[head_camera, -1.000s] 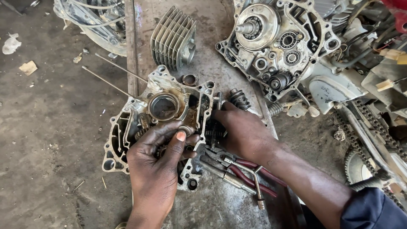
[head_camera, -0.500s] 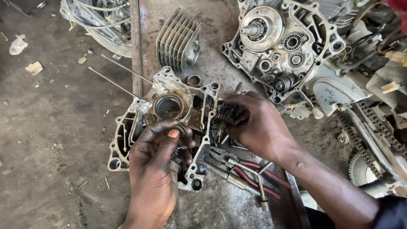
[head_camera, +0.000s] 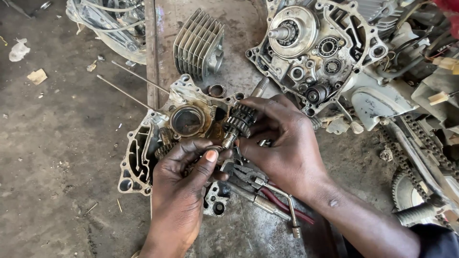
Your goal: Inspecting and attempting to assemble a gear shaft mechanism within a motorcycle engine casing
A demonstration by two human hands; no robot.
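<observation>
Head view: right hand (head_camera: 282,143) pinches the greasy steel gear-cluster shaft (head_camera: 237,125) over the grimy aluminium crankcase half (head_camera: 143,153) — left hand (head_camera: 184,186) grips its lower end; likely heavy, stiff, slippery — best held by both ends.

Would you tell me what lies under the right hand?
Under the right hand, red-handled pliers stick out, and a gear shaft shows at its fingertips; whatever lies beneath the palm is covered.

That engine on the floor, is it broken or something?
It is taken apart. The right hand holds a gear shaft tilted over the open engine case, and the finned cylinder lies loose beside it.
</observation>
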